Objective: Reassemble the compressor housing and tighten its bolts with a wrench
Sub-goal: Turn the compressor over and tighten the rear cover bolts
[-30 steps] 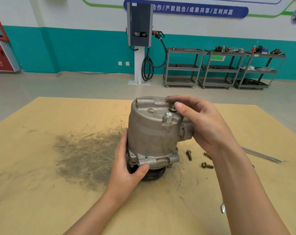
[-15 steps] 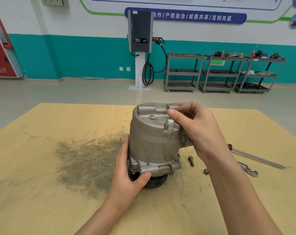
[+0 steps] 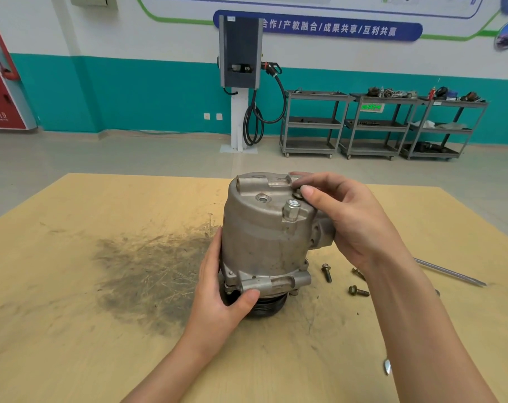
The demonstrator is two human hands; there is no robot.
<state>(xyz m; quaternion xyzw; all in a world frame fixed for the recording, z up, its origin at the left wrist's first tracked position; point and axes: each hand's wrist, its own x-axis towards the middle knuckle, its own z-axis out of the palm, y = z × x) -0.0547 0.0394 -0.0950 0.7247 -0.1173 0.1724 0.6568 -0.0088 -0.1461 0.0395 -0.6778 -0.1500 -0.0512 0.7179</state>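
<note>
Head view: wooden table (image 3: pixel 72 330) is carrying the compressor housing (image 3: pixel 264 237), standing upright at its middle. Left hand (image 3: pixel 221 298) is gripping its lower flange, right hand (image 3: pixel 348 219) is pinching a bolt (image 3: pixel 298 194) on top. Loose bolts (image 3: pixel 327 272) are lying just right.

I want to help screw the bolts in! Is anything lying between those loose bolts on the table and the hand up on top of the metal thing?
Nothing visible does. Three loose bolts lie on bare table beside the compressor, below the right hand.
</note>
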